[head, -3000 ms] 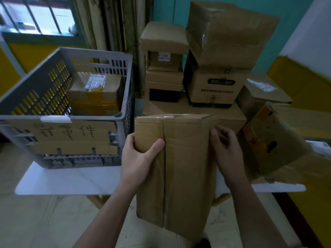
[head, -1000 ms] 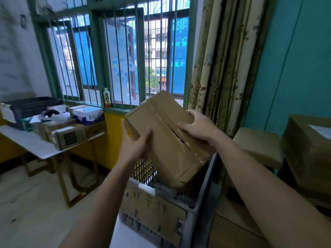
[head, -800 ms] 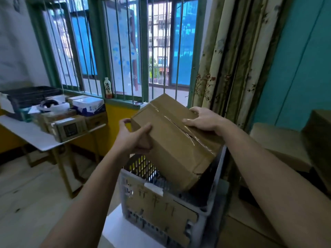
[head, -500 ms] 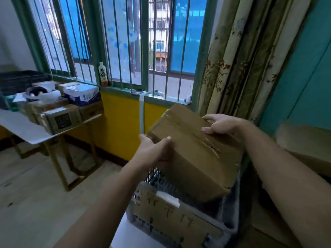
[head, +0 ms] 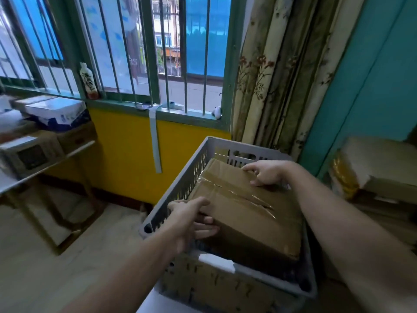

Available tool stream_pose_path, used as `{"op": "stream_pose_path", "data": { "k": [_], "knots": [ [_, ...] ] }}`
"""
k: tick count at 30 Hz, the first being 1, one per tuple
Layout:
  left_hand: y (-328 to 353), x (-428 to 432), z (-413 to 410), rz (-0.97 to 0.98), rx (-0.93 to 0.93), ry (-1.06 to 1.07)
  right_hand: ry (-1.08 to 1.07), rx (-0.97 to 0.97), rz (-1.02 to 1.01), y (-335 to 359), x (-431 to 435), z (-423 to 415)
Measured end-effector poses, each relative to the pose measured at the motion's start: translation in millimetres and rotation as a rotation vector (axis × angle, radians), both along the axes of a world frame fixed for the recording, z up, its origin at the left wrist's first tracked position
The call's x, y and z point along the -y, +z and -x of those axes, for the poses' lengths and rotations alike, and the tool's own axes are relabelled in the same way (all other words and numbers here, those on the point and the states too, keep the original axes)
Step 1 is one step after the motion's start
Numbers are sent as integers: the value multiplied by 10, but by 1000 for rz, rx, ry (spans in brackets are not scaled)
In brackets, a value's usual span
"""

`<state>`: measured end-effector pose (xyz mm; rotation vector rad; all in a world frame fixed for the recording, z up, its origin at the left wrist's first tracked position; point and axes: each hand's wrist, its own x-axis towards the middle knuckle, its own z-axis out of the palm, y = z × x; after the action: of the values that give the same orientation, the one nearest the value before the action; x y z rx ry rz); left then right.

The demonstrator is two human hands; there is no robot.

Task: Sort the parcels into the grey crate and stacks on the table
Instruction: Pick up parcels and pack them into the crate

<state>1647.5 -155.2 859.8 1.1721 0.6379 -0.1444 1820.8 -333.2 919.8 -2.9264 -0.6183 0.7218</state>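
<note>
The left hand (head: 191, 221) curls its fingers round the near corner of the big brown taped cardboard box (head: 250, 218). The box sits inside the grey plastic crate with holes (head: 185, 184), between both hands. The right hand (head: 268, 173) bends its fingers over the box's far edge.

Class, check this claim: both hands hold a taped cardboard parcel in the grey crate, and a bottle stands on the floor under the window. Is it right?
One slip: the bottle stands on the window sill, not on the floor. As the head view shows, the left hand and right hand do hold the taped cardboard parcel in the grey crate.
</note>
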Motion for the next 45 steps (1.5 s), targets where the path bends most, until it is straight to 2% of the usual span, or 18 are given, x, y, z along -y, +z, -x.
{"op": "stream_pose_path", "data": {
  "k": [3,7,10,14,16,17,18,21,23,26,30,33,39,45],
  "knots": [
    [-39,-73,71,78,-41,-47,12,-34,41,-109,-38,4],
    [-24,-128,30,7,-83,-63,2,-93,47,-356,-158,8],
    [-63,-193,-87,-48,-110,-111,-36,-108,-28,-522,-271,-8],
    [-83,-266,-213,-133,-185,-294,-104,-84,-224,-730,-373,-31],
    [-76,-270,-256,-219,-208,-370,-103,-84,-235,-837,-410,-6],
    [-74,-265,-279,-333,-206,-425,-102,-74,-221,-886,-415,20],
    [-89,-267,-316,-528,-198,-502,-113,-58,-209,-925,-407,37],
    [-132,-283,-426,-1249,-170,-710,-200,20,-173,-938,-280,45],
    [-137,-281,-507,-1437,-175,-797,-312,82,-151,-901,-148,53],
    [-132,-264,-635,-1493,-219,-1004,-488,99,-99,-861,10,137],
    [-272,-161,-761,-1603,-280,-1275,-704,-214,-182,-907,130,344],
    [-378,-89,-805,-1700,-213,-1299,-760,-386,-349,-1063,139,471],
    [-468,-78,-900,-1759,-15,-1262,-669,-127,-358,-1212,118,374],
    [-600,-42,-958,-1750,8,-1273,-629,-68,-335,-1318,127,371]
  ]
}}
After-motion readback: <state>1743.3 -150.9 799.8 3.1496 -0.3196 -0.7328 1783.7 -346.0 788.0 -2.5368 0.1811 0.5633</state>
